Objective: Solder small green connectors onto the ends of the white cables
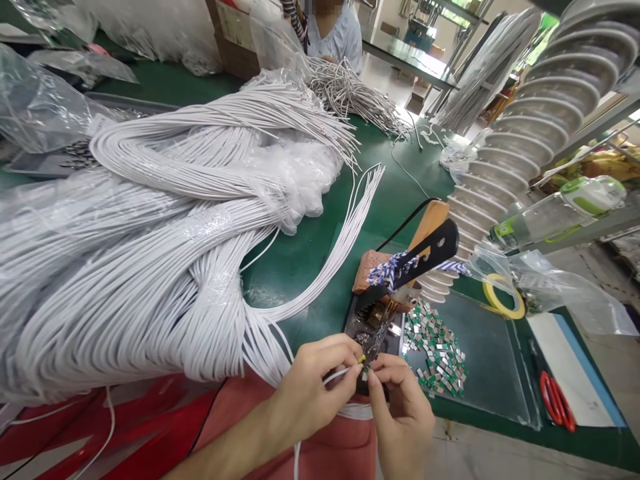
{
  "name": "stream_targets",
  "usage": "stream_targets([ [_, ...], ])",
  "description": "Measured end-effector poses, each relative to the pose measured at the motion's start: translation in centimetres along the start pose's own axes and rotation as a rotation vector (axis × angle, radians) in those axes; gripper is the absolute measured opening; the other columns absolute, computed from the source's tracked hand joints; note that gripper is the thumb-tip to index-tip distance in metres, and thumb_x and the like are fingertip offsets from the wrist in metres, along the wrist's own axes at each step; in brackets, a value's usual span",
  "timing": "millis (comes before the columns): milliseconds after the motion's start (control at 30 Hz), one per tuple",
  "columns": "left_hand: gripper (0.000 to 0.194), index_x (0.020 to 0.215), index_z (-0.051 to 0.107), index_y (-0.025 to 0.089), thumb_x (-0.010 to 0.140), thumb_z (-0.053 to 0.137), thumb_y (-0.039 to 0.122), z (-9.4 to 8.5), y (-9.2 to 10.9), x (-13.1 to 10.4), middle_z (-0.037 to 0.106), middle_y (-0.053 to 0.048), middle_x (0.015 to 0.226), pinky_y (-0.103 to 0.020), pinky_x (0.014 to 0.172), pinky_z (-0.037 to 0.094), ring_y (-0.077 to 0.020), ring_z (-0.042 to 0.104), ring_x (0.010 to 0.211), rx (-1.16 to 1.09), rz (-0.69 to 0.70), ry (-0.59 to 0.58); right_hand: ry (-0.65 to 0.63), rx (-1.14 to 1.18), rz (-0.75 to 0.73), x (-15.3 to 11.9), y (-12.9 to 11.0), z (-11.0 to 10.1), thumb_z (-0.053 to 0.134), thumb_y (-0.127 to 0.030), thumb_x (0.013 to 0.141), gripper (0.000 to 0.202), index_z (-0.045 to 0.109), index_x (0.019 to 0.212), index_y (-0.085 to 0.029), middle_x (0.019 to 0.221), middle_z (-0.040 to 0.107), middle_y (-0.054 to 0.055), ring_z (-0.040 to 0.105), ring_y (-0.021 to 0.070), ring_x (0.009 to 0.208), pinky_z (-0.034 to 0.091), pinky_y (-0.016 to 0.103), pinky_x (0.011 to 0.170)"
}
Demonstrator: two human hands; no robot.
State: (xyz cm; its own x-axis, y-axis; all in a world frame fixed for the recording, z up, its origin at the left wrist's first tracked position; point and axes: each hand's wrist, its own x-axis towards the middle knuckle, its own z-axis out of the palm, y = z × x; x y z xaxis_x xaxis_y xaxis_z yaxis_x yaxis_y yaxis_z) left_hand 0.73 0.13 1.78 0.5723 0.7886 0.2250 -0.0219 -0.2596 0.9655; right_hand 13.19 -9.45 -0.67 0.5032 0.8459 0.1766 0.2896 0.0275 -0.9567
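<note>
Two hands meet in the head view at the near edge of a dark fixture. Left hand pinches a white cable between thumb and fingers; its long axis there runs left to right, rising slightly toward the far side, its end pointing at the right hand. That one, thumb and forefinger closed together, seems to pinch a small connector just right of the left fingertips; whether cable and connector touch cannot be told. The connector pile lies far and right, nearer the right hand; the cable bundle spreads left, nearer the left. A green label on the bottle and print on the carton are too blurred to read.
</note>
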Motion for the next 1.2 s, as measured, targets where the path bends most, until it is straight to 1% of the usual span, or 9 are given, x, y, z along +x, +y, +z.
stream_targets([
  [167,0.021,0.065,0.059,0.013,0.083,0.051,0.007,0.0,0.0,-0.1,0.065,-0.006,0.075,-0.020,0.067,0.049,-0.0140,0.063,0.070,0.004,-0.022,0.000,-0.022,-0.010,0.018,-0.1,-0.1,0.1,0.061,-0.017,0.088,0.011,0.060,0.077,-0.020,0.088,0.061,0.005,0.062,0.0153,0.079,0.051,0.021,0.064],
  [300,0.021,0.065,0.060,0.013,0.083,0.052,0.007,-0.2,-0.3,-0.2,0.066,-0.007,0.076,-0.020,0.066,0.048,-0.0145,0.064,0.070,0.029,-0.062,0.001,0.057,-0.042,0.175,-0.6,-0.5,0.3,0.060,-0.029,0.089,0.021,0.053,0.071,-0.020,0.071,0.049,-0.002,0.049,0.0111,0.061,0.041,0.019,0.056],
  [400,0.021,0.064,0.059,0.013,0.082,0.052,0.007,-0.2,-0.6,-0.4,0.066,-0.006,0.075,-0.020,0.064,0.047,-0.0141,0.063,0.069,0.040,-0.072,-0.003,0.066,-0.075,0.241,-1.0,-0.5,0.2,0.059,-0.035,0.090,0.023,0.052,0.073,-0.021,0.066,0.041,-0.005,0.041,0.0105,0.056,0.036,0.020,0.052],
  [600,0.021,0.062,0.058,0.014,0.082,0.052,0.009,0.1,-1.3,-0.7,0.066,-0.006,0.077,-0.021,0.066,0.047,-0.0148,0.064,0.070,0.061,-0.110,-0.041,-0.008,-0.085,0.158,-0.8,0.1,0.3,0.059,-0.034,0.089,0.021,0.052,0.073,-0.022,0.072,0.045,-0.002,0.046,0.0124,0.061,0.040,0.021,0.054],
  [700,0.022,0.063,0.059,0.014,0.083,0.052,0.011,0.0,-1.6,-0.8,0.067,-0.006,0.077,-0.023,0.067,0.048,-0.0160,0.064,0.071,0.066,-0.124,-0.067,0.005,-0.079,0.223,-0.8,0.7,0.6,0.062,-0.035,0.087,0.018,0.055,0.078,-0.021,0.069,0.044,-0.004,0.044,0.0112,0.056,0.040,0.020,0.050],
  [800,0.022,0.068,0.063,0.014,0.086,0.051,0.014,-0.3,-1.6,-0.8,0.068,-0.007,0.080,-0.024,0.069,0.048,-0.0167,0.064,0.074,0.054,-0.136,-0.122,-0.031,-0.073,0.298,-0.7,0.9,0.6,0.061,-0.037,0.087,0.018,0.061,0.087,-0.019,0.067,0.052,-0.002,0.051,0.0123,0.057,0.045,0.021,0.053],
  [967,0.023,0.073,0.064,0.014,0.092,0.050,0.017,-0.8,-1.5,-0.8,0.064,-0.006,0.088,-0.024,0.074,0.046,-0.0169,0.062,0.081,0.035,-0.150,-0.198,-0.086,-0.111,0.268,-0.2,0.4,0.0,0.058,-0.038,0.089,0.023,0.068,0.084,-0.018,0.071,0.064,0.002,0.058,0.0149,0.062,0.047,0.022,0.057],
  [1067,0.024,0.072,0.062,0.015,0.093,0.051,0.019,-1.0,-1.6,-0.8,0.060,-0.005,0.095,-0.023,0.070,0.044,-0.0152,0.059,0.079,0.060,-0.169,-0.238,-0.097,-0.113,0.270,-0.1,0.3,-0.2,0.059,-0.038,0.089,0.024,0.067,0.080,-0.018,0.070,0.064,0.002,0.057,0.0146,0.061,0.047,0.022,0.057],
  [1200,0.026,0.070,0.058,0.014,0.093,0.048,0.016,-1.1,-1.6,-0.7,0.054,-0.003,0.093,-0.023,0.071,0.044,-0.0138,0.055,0.077,0.084,-0.172,-0.272,-0.081,0.005,0.280,0.1,0.5,-0.2,0.063,-0.036,0.087,0.019,0.065,0.082,-0.018,0.076,0.063,0.003,0.059,0.0151,0.066,0.049,0.023,0.060],
])
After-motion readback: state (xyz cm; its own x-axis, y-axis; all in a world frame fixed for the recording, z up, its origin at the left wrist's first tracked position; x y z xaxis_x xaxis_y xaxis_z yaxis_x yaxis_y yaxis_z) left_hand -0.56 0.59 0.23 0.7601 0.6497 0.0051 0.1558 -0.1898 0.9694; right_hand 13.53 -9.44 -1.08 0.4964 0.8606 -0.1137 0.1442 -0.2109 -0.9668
